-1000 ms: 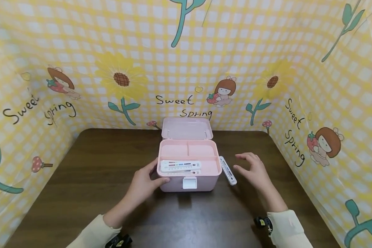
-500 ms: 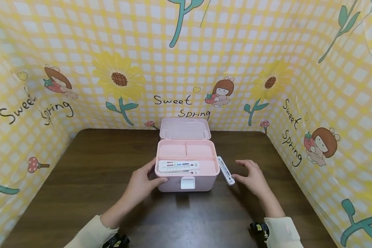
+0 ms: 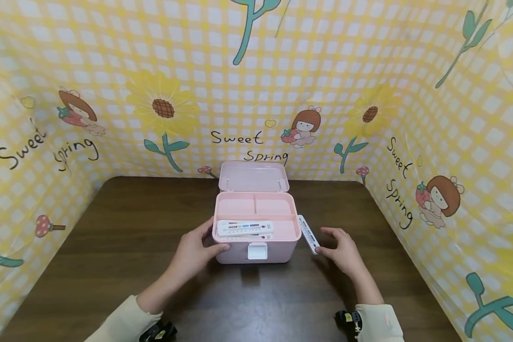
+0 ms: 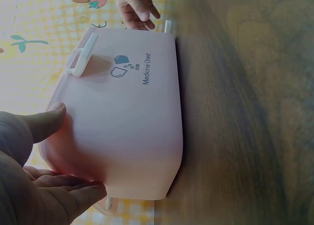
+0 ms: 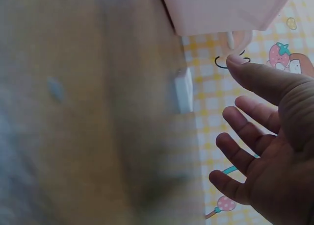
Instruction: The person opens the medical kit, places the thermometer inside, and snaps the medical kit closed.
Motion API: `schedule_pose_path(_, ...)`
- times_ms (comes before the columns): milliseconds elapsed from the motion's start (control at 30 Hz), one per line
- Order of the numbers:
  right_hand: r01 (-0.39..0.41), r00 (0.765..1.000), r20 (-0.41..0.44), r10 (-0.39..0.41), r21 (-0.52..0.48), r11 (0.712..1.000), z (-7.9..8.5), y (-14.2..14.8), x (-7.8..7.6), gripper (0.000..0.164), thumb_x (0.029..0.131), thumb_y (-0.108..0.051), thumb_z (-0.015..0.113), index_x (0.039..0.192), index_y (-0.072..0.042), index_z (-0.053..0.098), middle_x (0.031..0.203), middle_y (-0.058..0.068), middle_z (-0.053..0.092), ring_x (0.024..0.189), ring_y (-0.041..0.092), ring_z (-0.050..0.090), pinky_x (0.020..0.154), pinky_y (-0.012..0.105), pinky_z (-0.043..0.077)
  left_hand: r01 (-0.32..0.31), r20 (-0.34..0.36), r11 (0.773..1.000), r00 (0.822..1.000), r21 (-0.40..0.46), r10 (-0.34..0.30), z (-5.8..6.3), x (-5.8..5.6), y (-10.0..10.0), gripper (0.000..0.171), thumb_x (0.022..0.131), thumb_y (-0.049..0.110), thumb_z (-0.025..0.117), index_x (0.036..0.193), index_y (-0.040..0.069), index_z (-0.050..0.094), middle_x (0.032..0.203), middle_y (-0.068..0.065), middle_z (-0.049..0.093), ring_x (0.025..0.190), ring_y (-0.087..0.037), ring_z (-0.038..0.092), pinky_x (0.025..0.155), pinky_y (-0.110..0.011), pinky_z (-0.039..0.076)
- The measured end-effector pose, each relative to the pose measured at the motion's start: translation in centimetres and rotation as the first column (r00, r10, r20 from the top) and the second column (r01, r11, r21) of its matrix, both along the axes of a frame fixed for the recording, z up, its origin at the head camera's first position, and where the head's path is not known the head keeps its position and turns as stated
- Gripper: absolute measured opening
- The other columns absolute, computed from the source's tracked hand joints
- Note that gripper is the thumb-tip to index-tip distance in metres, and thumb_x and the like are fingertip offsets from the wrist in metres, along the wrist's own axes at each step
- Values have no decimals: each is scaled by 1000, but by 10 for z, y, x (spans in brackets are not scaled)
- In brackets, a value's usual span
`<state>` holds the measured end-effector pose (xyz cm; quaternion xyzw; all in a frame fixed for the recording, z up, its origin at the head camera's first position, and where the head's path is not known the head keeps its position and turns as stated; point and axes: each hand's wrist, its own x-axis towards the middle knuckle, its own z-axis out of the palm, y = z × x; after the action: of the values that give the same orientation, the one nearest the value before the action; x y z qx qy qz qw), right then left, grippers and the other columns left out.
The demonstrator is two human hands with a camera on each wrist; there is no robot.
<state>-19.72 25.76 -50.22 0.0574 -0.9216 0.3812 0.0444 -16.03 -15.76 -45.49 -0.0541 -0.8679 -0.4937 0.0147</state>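
Observation:
A pink plastic medicine chest [image 3: 253,252] stands on the table with its lid [image 3: 254,176] raised at the back. My left hand [image 3: 193,251] holds its front left corner, thumb on the front wall and fingers along the left side. In the chest's front compartment lie white flat strips [image 3: 244,228] printed with a scale, like thermometer cases. A similar white strip [image 3: 308,234] lies on the table along the chest's right side. My right hand [image 3: 344,251] is over that strip's near end, fingers spread and apart from it in the right wrist view.
Two smaller compartments [image 3: 237,205] fill the back of the chest. A white latch [image 3: 257,251] hangs on its front. The dark wooden table [image 3: 154,199] meets a yellow checked cloth [image 3: 222,95] that surrounds it at the back and sides.
My right hand has come down and closer to the loose strip, its thumb now over the strip's near end. My left hand keeps its hold on the chest. The head view has shifted slightly.

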Motion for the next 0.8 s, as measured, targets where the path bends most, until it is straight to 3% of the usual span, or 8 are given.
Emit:
schedule_pose_path(333, 24, 999, 46, -24, -1, 1000, -13, -2, -1, 62, 78, -18, 90, 132, -2, 65, 125, 16, 68, 122, 37, 59, 108, 56, 43, -4, 10, 1000, 1000, -13, 4, -2, 0, 1, 91, 81, 36, 89, 157, 14, 44, 153, -10, 53, 137, -33, 54, 103, -50, 52)
schedule_pose_path(433, 45, 998, 34, -47, 64, 997, -17, -5, 0, 62, 76, -22, 92, 129, -3, 68, 121, 14, 70, 118, 35, 60, 105, 56, 41, -4, 14, 1000, 1000, -21, 4, -3, 0, 0, 92, 81, 37, 88, 157, 13, 43, 153, -11, 53, 137, -33, 54, 103, -49, 52)
schedule_pose_path(567, 92, 995, 28, -98, 166, 982, -21, -11, 2, 60, 73, -30, 93, 123, -6, 71, 115, 9, 71, 110, 33, 59, 91, 53, 37, -10, 3, 1000, 1000, -24, 10, -3, 0, -1, 91, 80, 36, 89, 156, 12, 44, 152, -11, 54, 136, -32, 55, 104, -48, 52)
schedule_pose_path(800, 169, 983, 31, -181, 230, 958, -23, -17, 2, 52, 71, -36, 94, 111, -9, 73, 100, 5, 69, 98, 29, 59, 78, 45, 34, -20, -30, 999, 999, -31, 19, -6, -1, -1, 90, 79, 36, 90, 154, 9, 47, 150, -13, 55, 135, -32, 56, 105, -48, 51)
